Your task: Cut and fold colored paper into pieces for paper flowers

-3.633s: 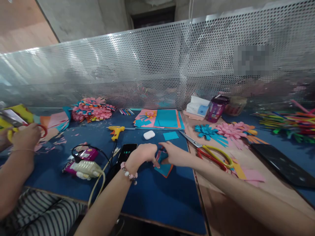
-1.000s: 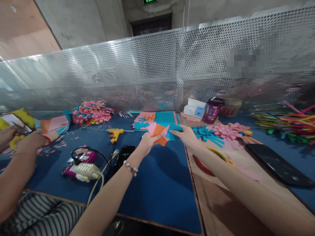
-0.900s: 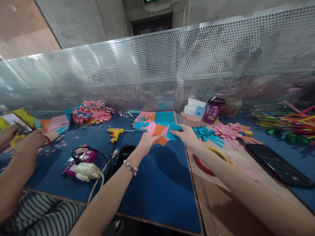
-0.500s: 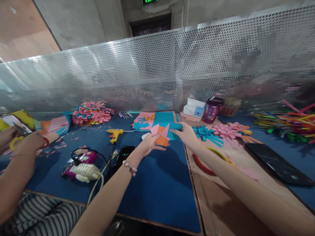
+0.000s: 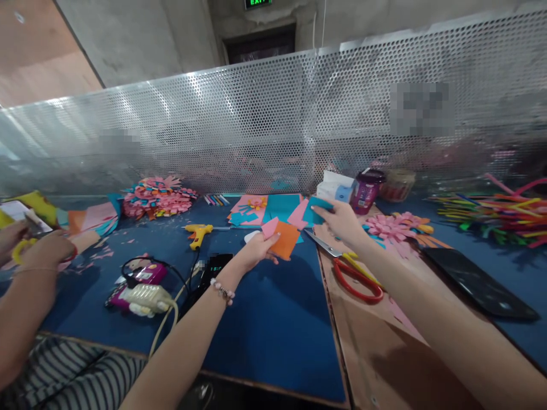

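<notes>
My left hand (image 5: 258,249) is closed on an orange paper piece (image 5: 286,240), with a pink piece (image 5: 270,227) behind it between the same fingers. Up and to the right, my right hand (image 5: 339,219) pinches a teal paper piece (image 5: 315,210); a pink piece (image 5: 298,213) shows beside it, partly covered, perhaps in the same grip. Behind both hands lies a stack of teal and pink paper sheets (image 5: 282,206). Under my right forearm rest scissors (image 5: 356,279) with red and yellow handles, blades slightly apart.
A yellow glue gun (image 5: 198,234), a phone (image 5: 216,267) and a power strip (image 5: 147,296) with cables lie at left. A co-worker's hands (image 5: 47,250) hold scissors at far left. Pink paper flowers (image 5: 393,228), a purple cup (image 5: 367,191) and a black phone (image 5: 478,282) are at right.
My right hand has moved right and up, away from my left, taking the teal paper with it. The orange piece in my left hand is now more exposed, and the scissors show more fully.
</notes>
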Action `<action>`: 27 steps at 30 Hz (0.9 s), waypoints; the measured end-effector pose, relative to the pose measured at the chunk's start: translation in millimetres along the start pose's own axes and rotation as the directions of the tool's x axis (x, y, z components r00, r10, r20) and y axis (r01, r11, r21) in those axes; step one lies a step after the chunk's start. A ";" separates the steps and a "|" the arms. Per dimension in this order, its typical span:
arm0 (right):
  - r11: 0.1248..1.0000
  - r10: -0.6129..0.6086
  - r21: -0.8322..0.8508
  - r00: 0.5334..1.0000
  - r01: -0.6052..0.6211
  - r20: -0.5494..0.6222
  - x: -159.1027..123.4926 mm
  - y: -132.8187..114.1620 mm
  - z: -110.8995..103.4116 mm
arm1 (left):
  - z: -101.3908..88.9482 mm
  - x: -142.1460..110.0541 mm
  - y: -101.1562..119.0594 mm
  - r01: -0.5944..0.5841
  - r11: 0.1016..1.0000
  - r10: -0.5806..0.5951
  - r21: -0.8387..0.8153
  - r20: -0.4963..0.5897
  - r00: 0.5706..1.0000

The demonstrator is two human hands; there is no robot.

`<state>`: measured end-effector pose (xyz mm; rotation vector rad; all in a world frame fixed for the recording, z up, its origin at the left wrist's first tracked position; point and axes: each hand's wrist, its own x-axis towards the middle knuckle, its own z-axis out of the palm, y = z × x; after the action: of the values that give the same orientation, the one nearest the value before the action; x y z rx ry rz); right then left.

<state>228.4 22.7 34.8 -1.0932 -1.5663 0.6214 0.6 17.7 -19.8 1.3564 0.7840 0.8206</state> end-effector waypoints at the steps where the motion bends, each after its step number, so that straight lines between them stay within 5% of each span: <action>1: 1.000 0.012 -0.012 0.998 -0.011 0.057 -0.2 -2.0 -2.0 | -0.2 0.3 -0.6 -0.006 1.000 0.006 0.025 0.008 1.000; 8: 0.973 0.083 0.171 0.923 -0.157 0.376 -4.6 -5.9 5.0 | -2.5 1.1 -1.9 0.015 0.990 -0.020 0.139 0.033 0.999; 14: 0.954 0.115 0.233 0.948 -0.189 0.298 -2.7 -6.4 1.4 | -2.2 -2.6 3.2 -0.038 0.991 0.031 0.128 0.053 0.998; 22: 0.945 0.096 0.236 0.885 -0.224 0.455 -10.1 -11.3 11.4 | 0.5 -1.2 2.6 -0.026 0.989 0.017 0.148 0.065 0.998; 27: 0.967 0.080 0.200 0.933 -0.158 0.352 -6.5 -7.1 9.8 | -0.8 0.2 1.1 -0.028 0.986 0.020 0.164 0.050 0.999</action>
<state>216.8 15.3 34.9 -0.9478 -1.6789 1.0934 -0.1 18.3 -18.7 1.5291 0.8132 0.7523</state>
